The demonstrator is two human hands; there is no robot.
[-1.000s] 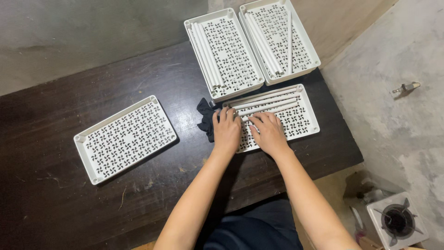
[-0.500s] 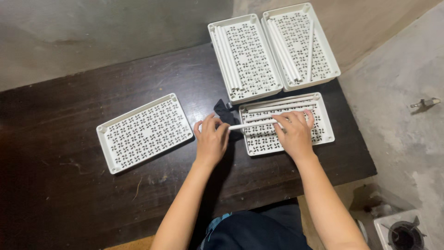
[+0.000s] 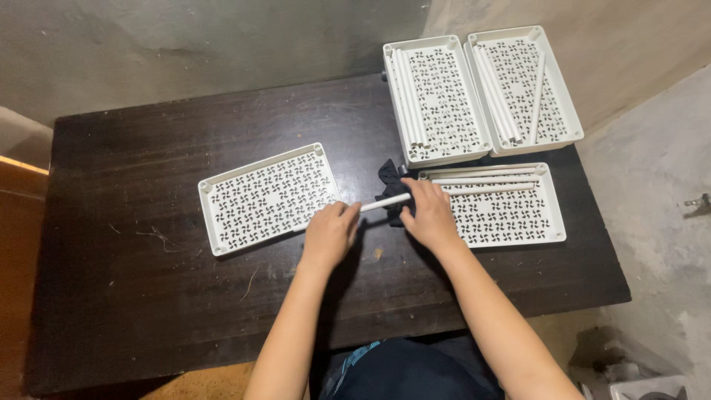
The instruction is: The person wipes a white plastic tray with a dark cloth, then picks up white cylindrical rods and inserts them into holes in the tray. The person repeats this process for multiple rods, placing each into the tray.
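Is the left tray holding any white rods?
No, the left tray lies bare; the rod is held between both hands beside it.

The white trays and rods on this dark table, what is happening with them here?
A person holds one white rod between both hands: the left hand grips its end near the lone perforated tray, the right hand its other end by the front right tray. Two more rods lie in that tray. Two further trays with rods sit at the back of the table. A dark cloth lies between.
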